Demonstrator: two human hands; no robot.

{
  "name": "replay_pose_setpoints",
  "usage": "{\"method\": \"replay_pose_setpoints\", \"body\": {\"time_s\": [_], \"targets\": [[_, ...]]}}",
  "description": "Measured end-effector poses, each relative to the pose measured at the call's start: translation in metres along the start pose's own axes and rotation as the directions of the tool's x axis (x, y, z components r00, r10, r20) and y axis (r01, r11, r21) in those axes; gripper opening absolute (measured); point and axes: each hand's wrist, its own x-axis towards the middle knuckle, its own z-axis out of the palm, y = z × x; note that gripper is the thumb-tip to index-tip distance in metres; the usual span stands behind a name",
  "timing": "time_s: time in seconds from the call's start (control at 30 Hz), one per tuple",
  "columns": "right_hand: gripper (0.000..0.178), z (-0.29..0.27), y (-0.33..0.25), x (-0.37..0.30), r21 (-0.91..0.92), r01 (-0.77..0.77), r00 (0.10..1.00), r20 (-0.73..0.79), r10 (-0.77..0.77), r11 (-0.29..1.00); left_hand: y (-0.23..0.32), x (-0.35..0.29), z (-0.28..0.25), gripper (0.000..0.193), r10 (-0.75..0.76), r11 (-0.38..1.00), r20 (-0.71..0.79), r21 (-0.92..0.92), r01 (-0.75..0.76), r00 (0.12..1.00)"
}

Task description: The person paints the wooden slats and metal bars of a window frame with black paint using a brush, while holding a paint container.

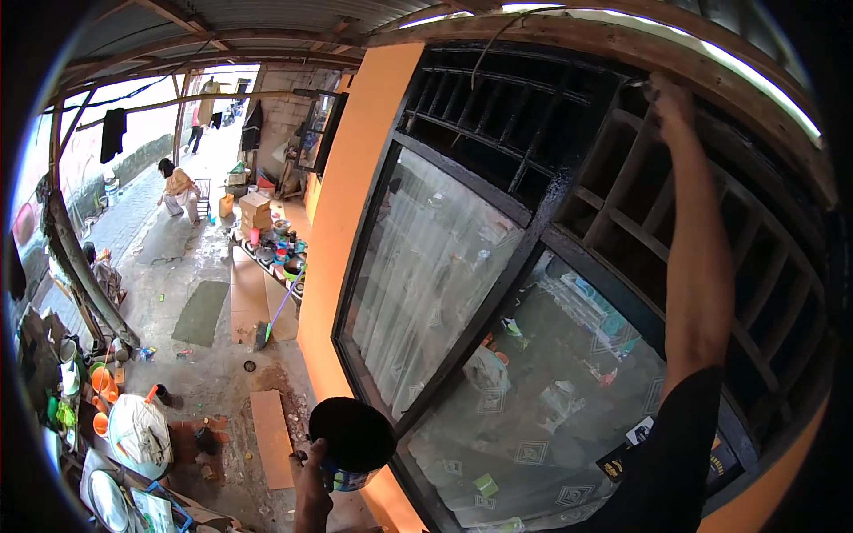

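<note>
At the lower middle, my left hand grips a paint can by its side. The can's open mouth shows black inside. My right arm reaches up across the window, and my right hand is closed at the upper frame around a paintbrush, mostly hidden by the fingers. The brush is at the top corner of the right-hand grille, whose bars look dull brown-grey. The left-hand grille is glossy black. Below both are glass panes with a pale curtain behind.
An orange wall adjoins the window. Pots and boxes stand along it, near a broom. A tub and household clutter fill the lower left. A wooden post leans at left. One person crouches farther off; another sits at left.
</note>
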Motion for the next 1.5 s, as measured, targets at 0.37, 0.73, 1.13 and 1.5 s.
{"method": "replay_pose_setpoints", "body": {"time_s": [0.37, 0.73, 1.13, 1.5], "targets": [[0.040, -0.008, -0.028, -0.031, -0.410, 0.181, 0.982, 0.132, -0.138, 0.894, 0.005, -0.012, 0.001, 0.086, -0.013, 0.998, 0.009, -0.056, 0.013, 1.000], [0.045, -0.011, -0.045, -0.068, -0.665, 0.288, 0.956, 0.151, -0.253, 0.689, -0.005, -0.012, 0.003, 0.076, -0.067, 0.998, 0.069, -0.009, 0.068, 0.995], [0.044, -0.015, -0.046, -0.085, -0.735, 0.307, 0.936, 0.119, -0.331, 0.605, 0.003, -0.012, 0.009, 0.067, -0.105, 0.981, 0.064, -0.155, 0.114, 0.992], [0.044, -0.005, -0.034, -0.084, -0.790, 0.306, 0.931, 0.132, -0.340, 0.531, -0.009, -0.002, 0.013, 0.062, -0.080, 0.982, 0.102, -0.165, 0.096, 0.992]]}}
